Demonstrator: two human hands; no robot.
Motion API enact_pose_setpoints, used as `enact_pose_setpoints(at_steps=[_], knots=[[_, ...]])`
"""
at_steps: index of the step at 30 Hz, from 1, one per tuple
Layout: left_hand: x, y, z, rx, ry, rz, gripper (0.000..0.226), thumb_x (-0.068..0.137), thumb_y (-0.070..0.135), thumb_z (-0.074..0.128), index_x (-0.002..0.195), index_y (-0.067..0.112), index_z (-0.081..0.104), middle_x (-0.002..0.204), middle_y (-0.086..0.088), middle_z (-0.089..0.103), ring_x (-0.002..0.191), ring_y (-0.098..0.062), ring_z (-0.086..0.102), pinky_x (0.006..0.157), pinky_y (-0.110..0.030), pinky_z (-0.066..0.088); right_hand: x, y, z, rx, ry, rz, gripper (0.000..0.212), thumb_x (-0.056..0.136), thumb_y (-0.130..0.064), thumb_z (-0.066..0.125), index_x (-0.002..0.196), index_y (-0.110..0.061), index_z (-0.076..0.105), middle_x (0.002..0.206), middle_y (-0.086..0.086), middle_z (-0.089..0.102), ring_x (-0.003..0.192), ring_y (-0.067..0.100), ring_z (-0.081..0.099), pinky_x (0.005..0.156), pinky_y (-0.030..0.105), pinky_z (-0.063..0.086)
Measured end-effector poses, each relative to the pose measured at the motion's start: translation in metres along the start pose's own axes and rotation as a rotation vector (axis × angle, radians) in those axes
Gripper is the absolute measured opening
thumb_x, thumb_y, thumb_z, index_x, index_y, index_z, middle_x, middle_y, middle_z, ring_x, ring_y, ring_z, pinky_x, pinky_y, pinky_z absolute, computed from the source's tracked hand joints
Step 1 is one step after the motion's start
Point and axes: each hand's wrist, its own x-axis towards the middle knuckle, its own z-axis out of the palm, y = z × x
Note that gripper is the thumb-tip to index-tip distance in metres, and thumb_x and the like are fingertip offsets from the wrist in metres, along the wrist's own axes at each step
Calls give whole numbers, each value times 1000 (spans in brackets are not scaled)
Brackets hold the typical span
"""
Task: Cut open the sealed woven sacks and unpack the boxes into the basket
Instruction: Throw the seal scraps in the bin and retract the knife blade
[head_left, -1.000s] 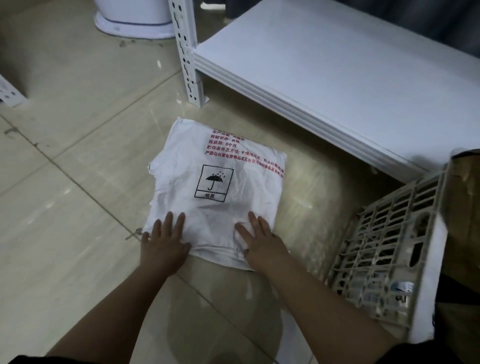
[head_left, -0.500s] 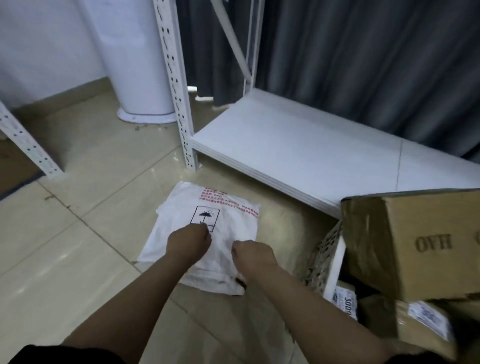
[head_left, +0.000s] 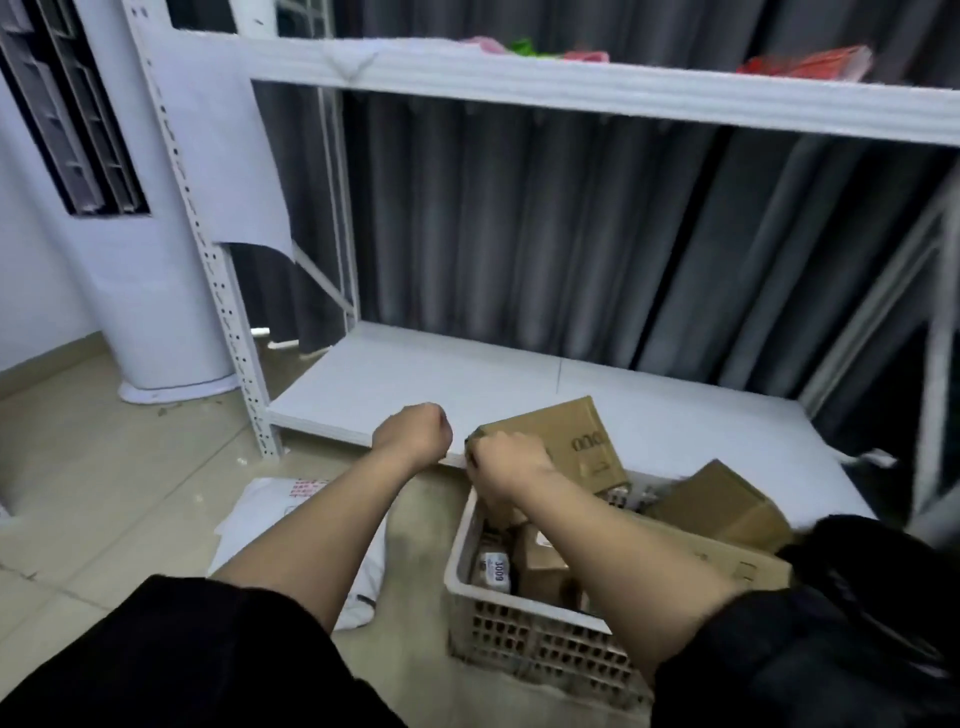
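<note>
1. The flattened white woven sack (head_left: 270, 506) with red print lies on the tiled floor (head_left: 93, 499), just left of the basket and partly hidden under the left forearm. It looks emptied, so the unpacking of this sack seems done.
2. The white plastic lattice basket (head_left: 524, 631) stands on the floor in front of the low white shelf board (head_left: 519, 374) and holds several brown cardboard boxes. The top brown cardboard box (head_left: 566, 441) sits tilted at the basket's far left corner, sticking up above the rim.
3. The right hand (head_left: 506, 467) has its fingers curled over the near left corner of that tilted box, gripping it.
4. The left hand (head_left: 413, 434) hangs in a closed fist just left of the box, above the shelf board's front edge. It appears to hold nothing, though the palm side is hidden.
5. Judged from this, the step in hand is settling the top box. To do it well, the free hand could steady the far side while the box is lowered flat, so it does not slide off the pile over the basket's rim.
</note>
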Motion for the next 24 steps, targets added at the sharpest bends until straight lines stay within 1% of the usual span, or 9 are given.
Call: enact_pose_setpoints(at_steps=[3, 6, 10, 12, 14, 17, 19, 21, 24], knots=[[-20, 65, -14, 7, 25, 105, 24, 88, 22, 42, 97, 20, 64, 103, 0, 71, 96, -24, 67, 82, -32, 52, -44, 42, -36, 14, 68, 99, 30, 94, -22, 40, 113, -12, 60, 120, 12, 63, 109, 32, 59, 79, 32, 43], [-41, 124, -15, 36, 21, 198, 22, 88, 22, 41, 94, 20, 62, 102, -1, 71, 95, -24, 66, 79, -32, 52, -81, 85, -50, 13, 113, 206, 30, 93, -23, 41, 113, -12, 60, 118, 12, 63, 108, 32, 59, 75, 31, 42], [-66, 200, 10, 62, -40, 296, 21, 89, 19, 40, 92, 18, 61, 102, -3, 71, 93, -25, 66, 70, -29, 48, -134, 150, -46, 29, 98, 337, 30, 94, -24, 39, 114, -14, 60, 116, 8, 64, 105, 29, 59, 71, 29, 37], [-76, 239, 32, 58, -86, 351, 24, 88, 18, 40, 96, 15, 63, 106, -6, 70, 97, -27, 66, 75, -30, 50, -163, 185, -38, 19, 66, 397, 30, 94, -21, 39, 115, -15, 59, 117, 7, 63, 106, 28, 59, 72, 29, 37], [-87, 277, 60, 56, -138, 391, 27, 89, 18, 40, 101, 13, 64, 110, -9, 69, 100, -29, 64, 82, -34, 51, -191, 221, -25, 36, 31, 474, 30, 93, -21, 40, 116, -14, 60, 119, 8, 63, 108, 29, 59, 74, 29, 39], [-105, 325, 112, 73, -220, 420, 31, 91, 19, 41, 112, 11, 63, 117, -12, 66, 107, -31, 61, 83, -33, 47, -228, 272, 6, 78, -2, 600, 32, 94, -25, 40, 116, -14, 60, 121, 9, 62, 110, 29, 59, 81, 31, 44], [-115, 350, 152, 74, -295, 435, 32, 93, 21, 42, 115, 10, 62, 121, -14, 63, 111, -32, 60, 83, -34, 47, -250, 304, 35, 111, -27, 683, 33, 94, -26, 40, 116, -13, 61, 121, 11, 63, 110, 31, 60, 84, 33, 46], [-122, 368, 194, 49, -390, 428, 31, 92, 22, 43, 113, 9, 63, 119, -15, 65, 110, -34, 61, 86, -35, 48, -268, 332, 69, 144, -73, 759, 32, 93, -26, 42, 116, -14, 61, 120, 11, 63, 109, 32, 60, 84, 35, 47], [-131, 382, 252, -58, -552, 352, 31, 86, 24, 41, 104, 10, 62, 108, -15, 70, 99, -35, 66, 88, -42, 54, -286, 356, 122, 180, -163, 810, 31, 93, -26, 43, 116, -14, 62, 122, 10, 62, 111, 31, 59, 83, 33, 46]])
